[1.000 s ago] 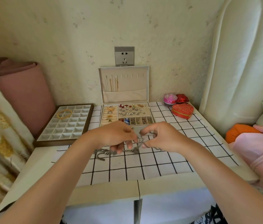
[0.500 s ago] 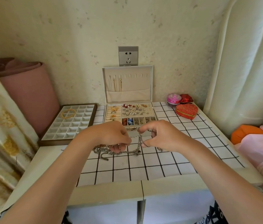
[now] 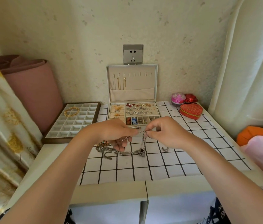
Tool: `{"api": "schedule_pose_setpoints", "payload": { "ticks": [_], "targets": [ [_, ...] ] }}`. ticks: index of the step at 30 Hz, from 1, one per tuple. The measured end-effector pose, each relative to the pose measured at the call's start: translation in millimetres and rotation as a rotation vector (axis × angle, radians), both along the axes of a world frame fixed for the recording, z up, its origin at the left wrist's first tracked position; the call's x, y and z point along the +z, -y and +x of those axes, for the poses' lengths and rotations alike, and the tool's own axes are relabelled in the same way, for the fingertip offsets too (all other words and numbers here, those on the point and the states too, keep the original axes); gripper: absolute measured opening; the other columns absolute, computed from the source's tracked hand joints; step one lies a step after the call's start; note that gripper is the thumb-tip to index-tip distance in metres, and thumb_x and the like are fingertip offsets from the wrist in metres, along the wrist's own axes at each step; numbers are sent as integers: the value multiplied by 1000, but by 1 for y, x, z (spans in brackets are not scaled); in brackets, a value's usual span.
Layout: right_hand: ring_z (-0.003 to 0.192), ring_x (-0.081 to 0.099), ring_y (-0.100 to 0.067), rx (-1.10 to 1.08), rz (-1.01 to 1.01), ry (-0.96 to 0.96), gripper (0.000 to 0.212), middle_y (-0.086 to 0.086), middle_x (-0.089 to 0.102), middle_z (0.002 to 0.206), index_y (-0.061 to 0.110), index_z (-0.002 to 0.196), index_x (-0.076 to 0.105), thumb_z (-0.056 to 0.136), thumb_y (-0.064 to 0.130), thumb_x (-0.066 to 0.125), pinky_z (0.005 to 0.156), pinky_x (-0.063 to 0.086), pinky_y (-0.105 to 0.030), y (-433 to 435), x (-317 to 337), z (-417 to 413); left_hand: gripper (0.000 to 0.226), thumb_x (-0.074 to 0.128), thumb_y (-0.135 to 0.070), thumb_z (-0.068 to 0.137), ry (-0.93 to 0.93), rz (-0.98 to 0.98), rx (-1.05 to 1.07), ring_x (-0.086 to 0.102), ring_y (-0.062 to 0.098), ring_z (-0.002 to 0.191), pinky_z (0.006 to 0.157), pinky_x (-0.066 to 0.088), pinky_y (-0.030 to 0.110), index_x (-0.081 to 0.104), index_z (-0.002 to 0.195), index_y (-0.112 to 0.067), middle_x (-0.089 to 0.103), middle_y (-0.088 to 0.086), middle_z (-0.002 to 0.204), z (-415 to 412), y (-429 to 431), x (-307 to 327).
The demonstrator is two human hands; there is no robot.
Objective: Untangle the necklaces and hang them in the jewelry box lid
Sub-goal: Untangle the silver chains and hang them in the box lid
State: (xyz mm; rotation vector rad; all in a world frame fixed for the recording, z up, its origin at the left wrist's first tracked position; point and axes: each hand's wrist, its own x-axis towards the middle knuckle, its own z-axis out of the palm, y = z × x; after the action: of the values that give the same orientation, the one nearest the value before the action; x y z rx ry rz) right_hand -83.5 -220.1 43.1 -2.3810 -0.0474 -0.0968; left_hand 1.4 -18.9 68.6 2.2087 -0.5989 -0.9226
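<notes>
Left hand (image 3: 111, 132) and right hand (image 3: 166, 134) are close together, each pinching a strand of the tangled necklaces (image 3: 124, 153) between thumb and fingertips. The silver chains are knotted, links mixed thick and thin. One bunch hangs from the right-hand pinch and the rest is heaped on the grid cloth (image 3: 143, 168) under the left hand.

Just behind is the open jewelry box (image 3: 158, 109): rings in the left slots, earrings and brooches on the top pad, small compartments in front with red and blue bits (details too small). The lid (image 3: 143, 83) stands upright with thin gold chains (image 3: 119, 83) on its left hooks.

Divided tray (image 3: 79, 125) to the left holds a gold loop (image 3: 71, 111). Far right are a red heart box (image 3: 191, 110) and a pink round box (image 3: 178, 98), both shut.
</notes>
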Motion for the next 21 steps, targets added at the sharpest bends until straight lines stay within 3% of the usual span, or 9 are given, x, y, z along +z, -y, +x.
{"api": "schedule_pose_setpoints", "payload": {
  "ticks": [3,6,9,11,13,14,16,18,21],
  "targets": [
    [55,50,12,-73,-36,25,7,33,56,55,26,87,74,91,24,69,58,35,-9,8,-4,4,31,57,-34,98,7,13,3,72,25,80,88,59,39,68,87,-7,68,5,65,8,-11,0],
    [96,63,2,-147,-51,44,5,20,70,94,30,89,76,84,29,77,90,48,-25,16,-9,9,25,56,-29,99,73,-63,12,68,18,73,98,53,42,68,85,-12,60,3,60,14,-16,2],
    [113,59,0,-129,-55,-20,45,16,67,121,33,108,75,67,47,87,102,44,-27,15,-10,8,23,55,-21,99,24,-296,82,55,15,56,99,53,41,68,84,-10,47,0,55,13,-9,2],
    [105,54,12,-66,-45,-43,68,18,59,132,34,127,66,63,49,87,96,43,-19,12,-10,8,21,55,-18,99,1,-372,94,47,15,50,92,57,41,67,87,-7,46,-2,54,8,-3,3],
    [83,52,19,-12,15,-5,59,20,60,127,34,132,62,77,33,83,80,39,-9,8,-9,8,20,55,-19,100,11,-337,44,49,16,51,80,61,38,68,91,-7,50,0,58,4,1,4],
    [83,53,20,-12,59,28,47,21,62,123,32,130,64,85,24,76,80,40,-8,7,-8,9,20,55,-20,100,19,-278,4,51,17,53,75,61,37,68,92,-8,53,1,62,3,0,4],
    [99,55,21,-37,140,64,32,26,65,112,28,118,71,95,9,60,91,39,-5,7,-2,8,21,57,-25,99,30,-136,-63,56,18,58,68,59,34,68,90,-11,59,2,68,3,-3,1],
    [107,56,18,-47,157,84,37,29,67,105,30,108,74,98,2,52,96,38,-4,8,1,7,22,58,-28,97,6,-48,-93,61,21,63,66,59,34,71,89,-13,63,2,73,3,-5,-3],
    [112,60,9,-58,130,98,39,23,70,110,30,105,76,98,1,50,105,41,-15,10,-3,7,23,59,-29,97,-76,43,-145,69,23,74,76,61,36,76,99,-14,70,5,83,-1,-4,-5]
  ]
}}
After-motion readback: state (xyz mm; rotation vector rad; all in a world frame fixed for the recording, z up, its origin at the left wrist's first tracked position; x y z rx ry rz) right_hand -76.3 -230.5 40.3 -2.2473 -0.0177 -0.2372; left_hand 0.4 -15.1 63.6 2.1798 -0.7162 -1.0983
